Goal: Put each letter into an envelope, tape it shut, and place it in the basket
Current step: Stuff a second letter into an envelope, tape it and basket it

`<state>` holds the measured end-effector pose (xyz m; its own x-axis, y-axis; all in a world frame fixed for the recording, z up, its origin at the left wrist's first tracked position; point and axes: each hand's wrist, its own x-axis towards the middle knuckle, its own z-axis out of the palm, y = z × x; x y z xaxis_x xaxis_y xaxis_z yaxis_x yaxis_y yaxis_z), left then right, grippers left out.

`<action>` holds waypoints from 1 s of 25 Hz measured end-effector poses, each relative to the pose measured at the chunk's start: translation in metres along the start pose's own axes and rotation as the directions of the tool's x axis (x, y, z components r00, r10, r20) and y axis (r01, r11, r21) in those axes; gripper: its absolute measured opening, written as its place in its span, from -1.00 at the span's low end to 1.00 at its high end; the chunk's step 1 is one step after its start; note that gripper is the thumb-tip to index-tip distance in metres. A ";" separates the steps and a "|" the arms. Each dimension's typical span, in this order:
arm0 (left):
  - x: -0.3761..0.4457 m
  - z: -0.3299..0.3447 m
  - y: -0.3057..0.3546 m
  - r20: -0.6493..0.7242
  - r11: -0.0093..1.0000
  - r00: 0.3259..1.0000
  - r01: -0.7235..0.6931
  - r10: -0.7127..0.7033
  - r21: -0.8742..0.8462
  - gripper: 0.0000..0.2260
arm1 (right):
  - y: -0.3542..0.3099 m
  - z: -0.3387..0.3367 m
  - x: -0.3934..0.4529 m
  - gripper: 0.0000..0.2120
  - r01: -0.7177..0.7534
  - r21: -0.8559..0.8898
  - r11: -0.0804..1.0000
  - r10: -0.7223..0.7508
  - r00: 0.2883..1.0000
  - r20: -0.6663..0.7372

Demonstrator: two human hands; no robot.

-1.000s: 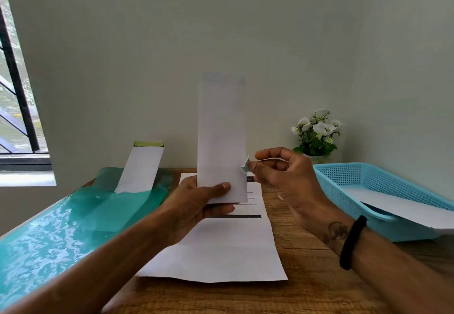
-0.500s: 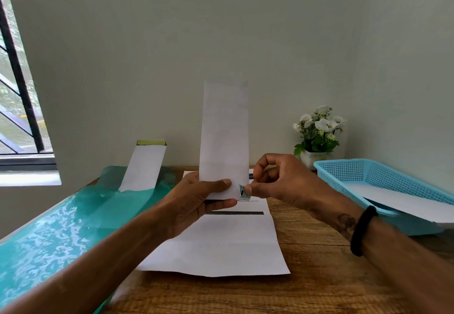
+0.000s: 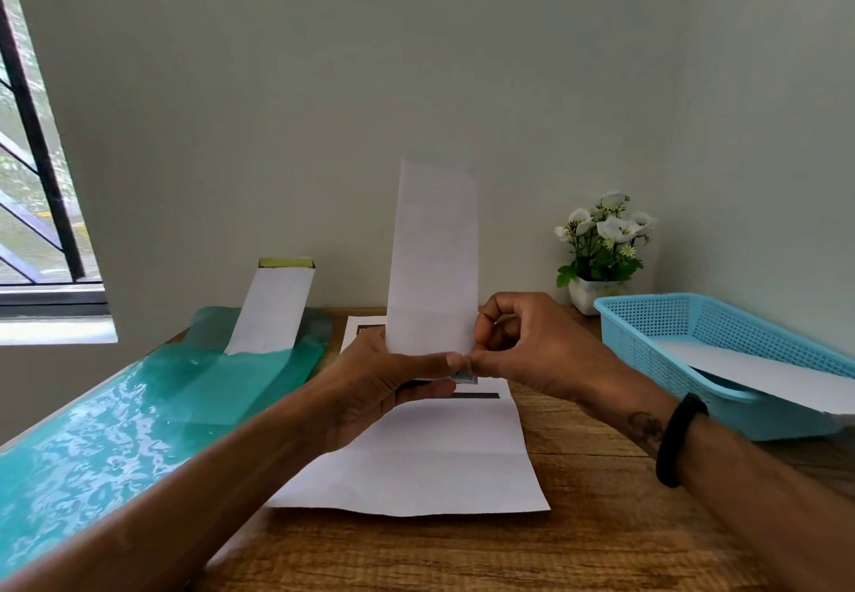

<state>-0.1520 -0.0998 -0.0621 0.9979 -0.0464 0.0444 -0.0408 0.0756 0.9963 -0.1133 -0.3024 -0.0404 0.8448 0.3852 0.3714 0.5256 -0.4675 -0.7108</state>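
A long white envelope (image 3: 435,258) stands upright over the table, gripped at its bottom end by my left hand (image 3: 384,388). My right hand (image 3: 523,341) pinches a small blue-green piece of tape (image 3: 465,376) against the envelope's lower right corner, fingertips touching my left thumb. Beneath them lies an unfolded letter (image 3: 416,462) with a black bar printed on it. A blue plastic basket (image 3: 721,360) at the right holds one white envelope (image 3: 758,371) that sticks out over its near edge.
A glossy green plastic sheet (image 3: 115,425) covers the table's left side, with another white envelope with a yellow strip (image 3: 273,304) leaning against the wall on it. A small pot of white flowers (image 3: 601,253) stands in the back right corner. A window is at the far left.
My right hand brought the tape piece down to the envelope's bottom right corner and now presses it there. The envelope dropped slightly lower in view.
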 end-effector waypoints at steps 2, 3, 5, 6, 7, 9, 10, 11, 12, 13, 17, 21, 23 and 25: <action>0.000 0.000 0.000 0.001 1.000 1.000 -0.004 0.004 -0.031 -0.40 | 0.000 0.000 0.000 -0.74 -0.001 -0.001 1.000 0.001 1.000 0.002; 0.001 0.000 0.000 -0.002 0.999 1.000 -0.001 0.001 -0.042 -0.45 | 0.000 0.000 0.000 -0.74 -0.001 -0.002 1.000 0.001 1.000 0.003; 0.002 0.000 0.000 -0.011 0.999 1.000 0.011 -0.012 -0.036 -0.56 | 0.000 0.000 0.000 -0.75 0.001 -0.009 1.000 -0.001 1.000 0.003; 0.002 0.000 -0.001 -0.012 0.999 1.000 0.017 -0.017 -0.030 -0.58 | 0.000 0.000 0.000 -0.75 0.002 -0.012 1.000 -0.002 1.000 0.002; 0.002 0.000 -0.001 -0.009 0.999 1.000 0.019 -0.019 -0.031 -0.57 | 0.000 0.000 0.000 -0.75 0.002 -0.013 1.000 -0.002 1.000 0.002; 0.002 0.000 0.000 0.002 0.999 1.000 0.019 -0.019 -0.037 -0.56 | 0.001 -0.001 0.000 -0.75 0.006 -0.018 1.000 -0.006 1.000 0.005; 0.002 -0.001 0.000 0.004 0.999 1.000 0.022 -0.022 -0.031 -0.56 | 0.000 -0.001 0.001 -0.76 0.011 -0.022 1.000 -0.011 1.000 0.005; 0.002 -0.001 0.001 0.007 0.999 1.000 0.028 -0.028 -0.021 -0.57 | 0.000 -0.002 0.001 -0.76 0.017 -0.026 1.000 -0.017 1.000 0.002; 0.002 -0.001 0.002 0.012 0.999 0.999 0.034 -0.034 -0.015 -0.58 | 0.000 -0.002 0.001 -0.77 0.024 -0.028 0.999 -0.024 1.000 -0.001; 0.002 -0.002 0.003 0.017 0.999 0.999 0.038 -0.037 -0.017 -0.59 | 0.000 -0.003 0.001 -0.77 0.032 -0.029 0.999 -0.032 0.999 -0.004; 0.001 -0.002 0.004 0.015 0.999 0.999 0.042 -0.042 -0.015 -0.61 | 0.000 -0.004 0.001 -0.78 0.046 -0.039 0.998 -0.046 0.999 0.005; 0.002 -0.002 0.003 0.016 0.999 0.999 0.052 -0.052 -0.008 -0.63 | 0.001 -0.006 0.002 -0.76 0.039 -0.049 0.998 -0.036 0.997 0.065; 0.002 -0.002 0.003 0.026 0.998 0.998 0.059 -0.059 -0.014 -0.64 | 0.002 -0.008 0.003 -0.75 0.035 -0.044 0.998 -0.031 0.995 0.094; 0.002 -0.003 0.003 0.032 0.998 0.997 0.066 -0.065 -0.024 -0.66 | 0.003 -0.010 0.003 -0.76 0.042 -0.038 0.998 -0.037 0.993 0.115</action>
<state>-0.1495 -0.0968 -0.0590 0.9964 -0.0829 -0.0185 0.0265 0.0960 0.9950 -0.1084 -0.3101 -0.0353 0.8074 0.4916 0.3262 0.5639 -0.4809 -0.6714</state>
